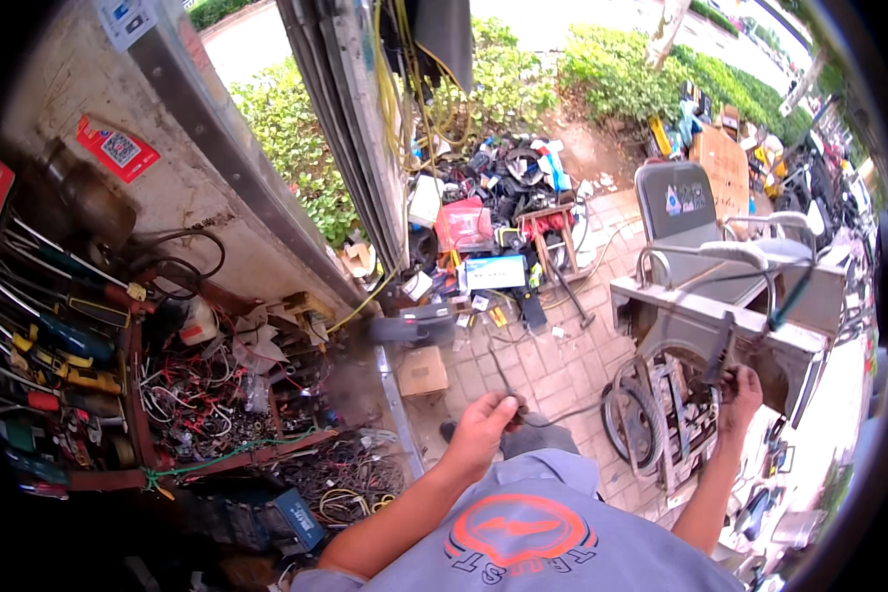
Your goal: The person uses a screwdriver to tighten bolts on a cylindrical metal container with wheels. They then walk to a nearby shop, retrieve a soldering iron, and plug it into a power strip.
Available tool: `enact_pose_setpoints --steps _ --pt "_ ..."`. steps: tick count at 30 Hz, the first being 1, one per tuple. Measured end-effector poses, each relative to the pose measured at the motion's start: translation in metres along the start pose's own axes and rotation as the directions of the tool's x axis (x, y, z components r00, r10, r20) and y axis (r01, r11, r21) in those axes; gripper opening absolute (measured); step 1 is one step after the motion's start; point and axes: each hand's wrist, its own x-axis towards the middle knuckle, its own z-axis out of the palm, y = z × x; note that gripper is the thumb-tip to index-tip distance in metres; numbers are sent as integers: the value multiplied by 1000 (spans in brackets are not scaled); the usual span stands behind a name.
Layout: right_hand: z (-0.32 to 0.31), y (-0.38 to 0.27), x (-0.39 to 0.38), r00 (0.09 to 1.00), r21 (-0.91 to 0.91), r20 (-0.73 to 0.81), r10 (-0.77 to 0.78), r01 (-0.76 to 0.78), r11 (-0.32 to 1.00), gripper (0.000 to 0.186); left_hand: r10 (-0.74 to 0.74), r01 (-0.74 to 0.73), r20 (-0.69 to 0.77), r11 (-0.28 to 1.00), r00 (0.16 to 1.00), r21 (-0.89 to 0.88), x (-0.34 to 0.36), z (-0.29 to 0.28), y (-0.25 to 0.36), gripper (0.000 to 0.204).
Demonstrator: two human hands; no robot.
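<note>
One thin dark cable hangs in the open space before the person's torso, above the brick paving. The left hand has its grip closed on it, thumb uppermost and fingers curled under. The right hand has its grip closed around the lower end of one slender dark tool, which points upward; its exact kind is unclear. Whether cable and tool are joined cannot be told.

The two hands are well apart. The left forearm slants up and inward from the lower edge; the right forearm rises more steeply, its hand farther out to the side and slightly higher.

Near the right hand is one grey metal frame, with at least one dark tyre below it. Behind the frame is one grey chair with two pale armrests. Forward of the left hand, one cardboard box lies on the paving; beyond it are one blue-and-white box and a heap of dark parts. To the left, a bin of tangled wires holds too many strands to count. Two red stickers show on that side.
</note>
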Motion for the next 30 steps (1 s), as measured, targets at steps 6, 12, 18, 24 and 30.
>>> enact_pose_setpoints --steps 6,12,18,24,30 --pt "-99 -48 -75 977 60 -213 -18 32 998 15 -364 365 151 931 919 20 18 35 -53 19" --pt "-179 -74 -150 764 -38 -638 90 -148 988 20 -513 521 101 849 852 -87 7 67 -116 12" --pt "-313 -88 -251 805 276 -592 36 161 948 13 -669 688 278 725 689 38 -7 109 -205 24" --pt "-439 -108 -368 616 181 -788 -14 254 950 13 -813 763 270 579 515 288 -74 216 -292 18" --pt "-513 -92 -468 365 154 -930 43 281 947 12 -954 745 213 299 212 596 -101 289 -381 16"
